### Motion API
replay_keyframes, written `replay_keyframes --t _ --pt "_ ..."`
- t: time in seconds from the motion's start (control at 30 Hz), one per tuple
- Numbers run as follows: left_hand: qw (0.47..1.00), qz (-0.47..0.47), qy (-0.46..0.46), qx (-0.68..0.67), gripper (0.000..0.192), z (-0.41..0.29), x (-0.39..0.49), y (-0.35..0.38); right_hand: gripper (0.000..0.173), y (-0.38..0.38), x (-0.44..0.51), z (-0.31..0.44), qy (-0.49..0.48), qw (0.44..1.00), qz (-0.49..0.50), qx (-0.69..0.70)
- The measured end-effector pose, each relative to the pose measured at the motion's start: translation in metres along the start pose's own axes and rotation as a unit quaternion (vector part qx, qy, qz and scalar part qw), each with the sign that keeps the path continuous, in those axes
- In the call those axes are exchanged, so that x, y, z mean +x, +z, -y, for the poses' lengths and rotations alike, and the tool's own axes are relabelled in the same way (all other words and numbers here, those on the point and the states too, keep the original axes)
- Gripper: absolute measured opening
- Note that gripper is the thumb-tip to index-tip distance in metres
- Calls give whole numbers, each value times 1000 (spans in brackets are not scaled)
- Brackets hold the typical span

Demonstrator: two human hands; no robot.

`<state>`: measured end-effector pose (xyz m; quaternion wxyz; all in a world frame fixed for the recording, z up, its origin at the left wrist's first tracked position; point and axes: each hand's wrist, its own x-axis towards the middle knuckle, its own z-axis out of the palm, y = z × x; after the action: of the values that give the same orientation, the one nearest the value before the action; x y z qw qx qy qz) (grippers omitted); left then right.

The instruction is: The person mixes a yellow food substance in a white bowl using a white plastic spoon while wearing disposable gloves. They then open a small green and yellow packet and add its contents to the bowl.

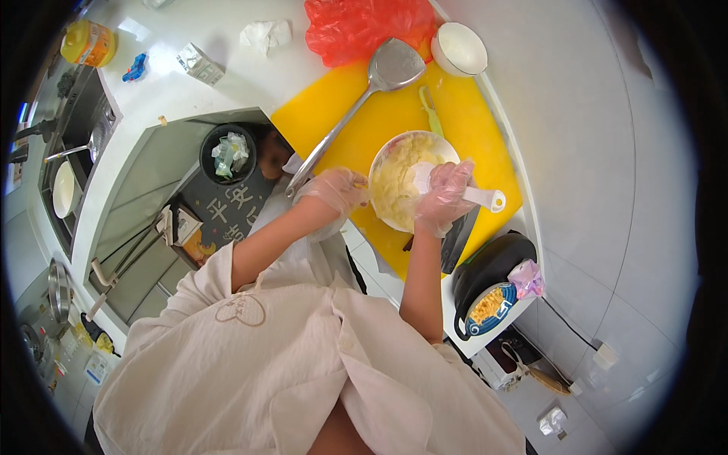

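My right hand point(446, 196), in a clear plastic glove, grips a white plastic utensil point(484, 199) whose broad head rests in pale yellow mash point(398, 176). That mash fills much of a white bowl point(376, 156) on a yellow cutting board point(347, 108). Gloved as well, my left hand point(341, 190) is at the bowl's left rim, its fingers bent; whether they pinch the rim I cannot tell. Just left of the bowl a metal wok spatula point(347, 114) lies slanting across the board. Beyond the bowl is a green-handled peeler point(430, 111).
A dark knife blade point(459, 242) lies partly under my right forearm. Around the board are a red plastic bag point(364, 25), an empty white bowl point(459, 50), a black pan point(495, 261) and a blue patterned bowl of food point(503, 304). A trash bin point(206, 153) stands below left.
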<state>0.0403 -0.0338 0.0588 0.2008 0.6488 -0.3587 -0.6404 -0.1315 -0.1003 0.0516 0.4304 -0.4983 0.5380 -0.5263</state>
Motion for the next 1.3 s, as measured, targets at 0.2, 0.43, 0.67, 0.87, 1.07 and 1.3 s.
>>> replay_keyframes --t 0.2,0.43,0.67,0.87,1.07,1.3 --pt "997 12 1 70 48 11 1 2 38 11 -12 23 18 994 -101 32" --pt "994 48 70 -65 44 61 7 25 26 33 -37 29 -82 993 84 10" --pt "995 34 84 -50 44 72 12 32 23 29 -32 -15 22 1000 8 11" --pt "995 20 79 -65 42 53 4 30 27 20 -9 -13 -145 971 -56 -183" --pt "997 -20 74 25 39 39 9 31 31 -8 5 34 -38 999 -17 -15" --pt "997 -36 73 18 34 31 7 30 23 20 -7 20 86 992 -88 -38"
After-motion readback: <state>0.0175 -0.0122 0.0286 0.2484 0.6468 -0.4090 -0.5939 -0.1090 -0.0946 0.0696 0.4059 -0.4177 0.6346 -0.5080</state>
